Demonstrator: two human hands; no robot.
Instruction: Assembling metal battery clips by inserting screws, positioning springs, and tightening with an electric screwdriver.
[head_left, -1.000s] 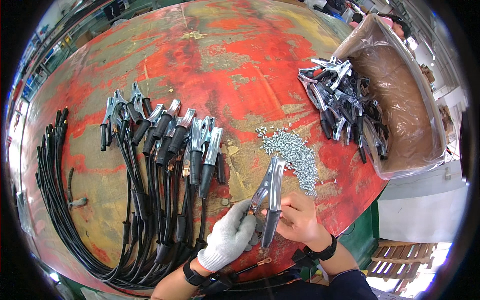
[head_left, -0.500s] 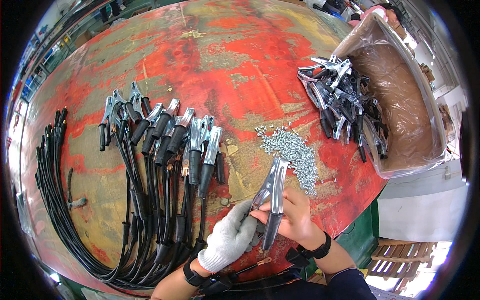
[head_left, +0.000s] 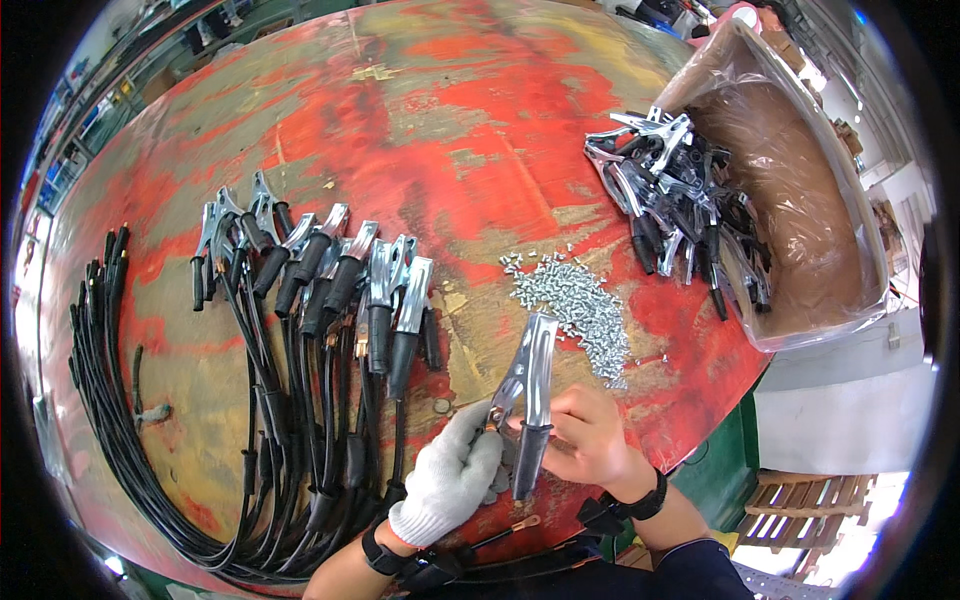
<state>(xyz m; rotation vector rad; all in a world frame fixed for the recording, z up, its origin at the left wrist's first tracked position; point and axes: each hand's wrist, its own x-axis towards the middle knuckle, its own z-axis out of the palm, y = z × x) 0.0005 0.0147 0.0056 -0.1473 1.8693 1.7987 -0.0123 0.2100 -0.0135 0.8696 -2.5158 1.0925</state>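
In my left hand (head_left: 448, 480), which wears a white knit glove, is a silver spring clamp (head_left: 537, 375) with a black handle sleeve. It stands jaws-up, and the gloved fingers are closed around its left arm. My bare right hand (head_left: 590, 438) is at the clamp's right side, its fingers curled and reaching in behind the near arm. Those fingertips are partly hidden, so whatever they pinch does not show. Just beyond the clamp lies a heap of small silver screws (head_left: 575, 312). Below the hands a copper cable lug (head_left: 526, 523) pokes out on a black lead.
To the left, several clamps (head_left: 345, 270) lie in a row with black cables (head_left: 130, 450) looping toward me. At the right, a lined cardboard box (head_left: 810, 200) lies tipped at the table edge, loose clamps (head_left: 665, 190) spilling out. A wooden pallet (head_left: 808, 508) stands below.
The clamp has shifted slightly left and stands a little more upright. My right hand's fingers have curled in more behind it. The view has moved slightly.
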